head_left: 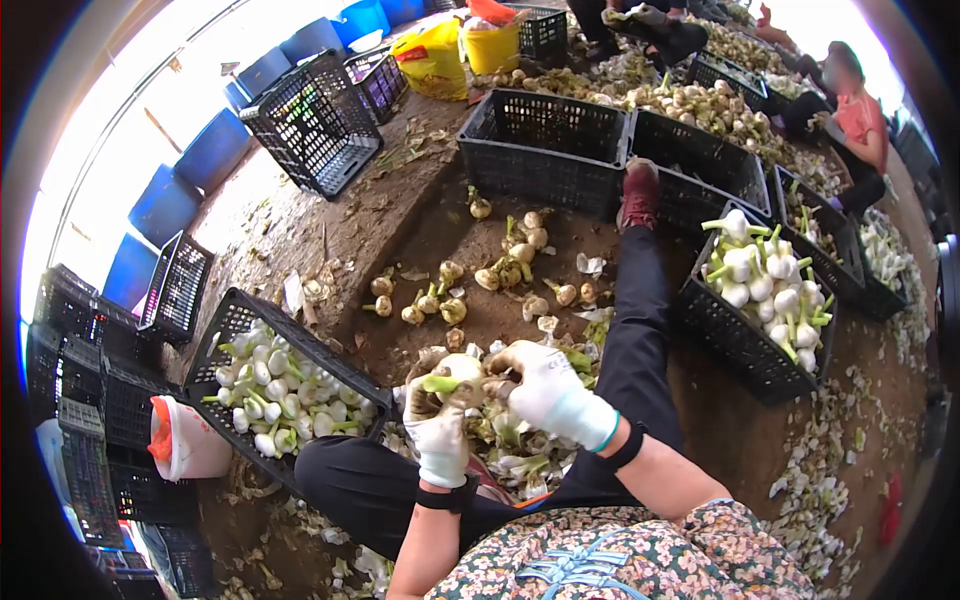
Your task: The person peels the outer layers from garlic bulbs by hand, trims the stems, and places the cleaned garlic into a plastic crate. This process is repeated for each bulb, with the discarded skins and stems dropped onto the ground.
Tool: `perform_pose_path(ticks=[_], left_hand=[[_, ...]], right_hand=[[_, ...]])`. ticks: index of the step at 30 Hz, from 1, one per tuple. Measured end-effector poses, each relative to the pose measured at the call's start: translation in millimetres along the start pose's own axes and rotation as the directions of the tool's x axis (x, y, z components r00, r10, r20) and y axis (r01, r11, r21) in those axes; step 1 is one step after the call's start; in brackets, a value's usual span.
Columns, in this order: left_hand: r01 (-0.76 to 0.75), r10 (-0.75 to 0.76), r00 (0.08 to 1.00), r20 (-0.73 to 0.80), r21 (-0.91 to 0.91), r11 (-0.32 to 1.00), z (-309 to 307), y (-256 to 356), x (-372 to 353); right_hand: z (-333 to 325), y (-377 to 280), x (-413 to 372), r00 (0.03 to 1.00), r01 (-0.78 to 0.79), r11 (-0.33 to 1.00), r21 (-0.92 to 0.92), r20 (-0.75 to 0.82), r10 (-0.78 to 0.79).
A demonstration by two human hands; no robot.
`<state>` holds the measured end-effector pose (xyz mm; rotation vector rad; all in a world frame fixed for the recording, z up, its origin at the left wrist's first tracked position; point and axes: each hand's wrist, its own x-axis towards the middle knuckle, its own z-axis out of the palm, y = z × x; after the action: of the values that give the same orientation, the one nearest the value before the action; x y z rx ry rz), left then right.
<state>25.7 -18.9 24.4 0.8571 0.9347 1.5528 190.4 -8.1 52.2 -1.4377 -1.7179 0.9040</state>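
Note:
My left hand [437,425], in a soiled white glove, is closed around a garlic bulb [462,368] whose short green stem [440,384] points left. Close beside the bulb, my right hand [550,390] in a matching glove has its fingers curled in a pinch; what lies between them is hidden. Below both hands, peeled skins and leaves [530,462] are heaped between my legs. Several unpeeled garlic bulbs [430,304] lie on the ground ahead. At my left knee, a tilted black crate [222,330] holds cleaned white bulbs [290,385].
Another black crate [735,345] of cleaned garlic stands to the right. Black crates [540,175] line up beyond my shoe [638,195], before a large garlic pile [700,105]. A white bucket [190,440] stands at left. A person in a pink top [862,125] sits at far right.

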Motion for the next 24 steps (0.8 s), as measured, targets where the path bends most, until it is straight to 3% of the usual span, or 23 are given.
perform_pose_path(ticks=[5,10,13,16,17,19,21,23,24], left_hand=[[-0.083,0.077,0.996,0.039,0.197,0.977,2,-6,-1],[-0.136,0.113,0.989,0.100,0.265,0.954,-7,-17,-5],[-0.101,0.077,0.990,0.117,0.210,0.972,-8,-8,-2],[0.017,-0.013,0.997,0.080,-0.058,0.998,-9,5,-1],[0.013,-0.009,0.997,0.080,-0.057,0.998,-13,4,0],[0.221,-0.183,0.970,0.162,-0.257,0.941,-23,-2,1],[0.225,-0.175,0.968,0.179,-0.316,0.922,-25,-9,2],[0.293,-0.248,0.956,0.156,-0.449,0.844,-25,-11,4],[0.313,-0.271,0.949,0.157,-0.435,0.844,-15,-5,5]], right_hand=[[7,6,5,0.995,0.097,0.978,-0.186,0.017,-0.095],[11,0,6,0.998,0.058,0.957,-0.284,-0.002,-0.061],[7,4,10,0.999,0.005,0.962,-0.273,-0.035,-0.016],[5,20,9,0.996,-0.030,0.960,-0.278,-0.091,0.004],[7,29,10,0.991,-0.046,0.955,-0.292,-0.131,0.008],[11,42,11,0.988,-0.052,0.953,-0.298,-0.155,0.005],[14,50,10,0.961,-0.247,0.969,-0.020,-0.137,0.242],[12,54,7,0.944,-0.307,0.951,-0.015,-0.132,0.303],[8,56,4,0.920,-0.376,0.788,0.488,0.093,0.381]])
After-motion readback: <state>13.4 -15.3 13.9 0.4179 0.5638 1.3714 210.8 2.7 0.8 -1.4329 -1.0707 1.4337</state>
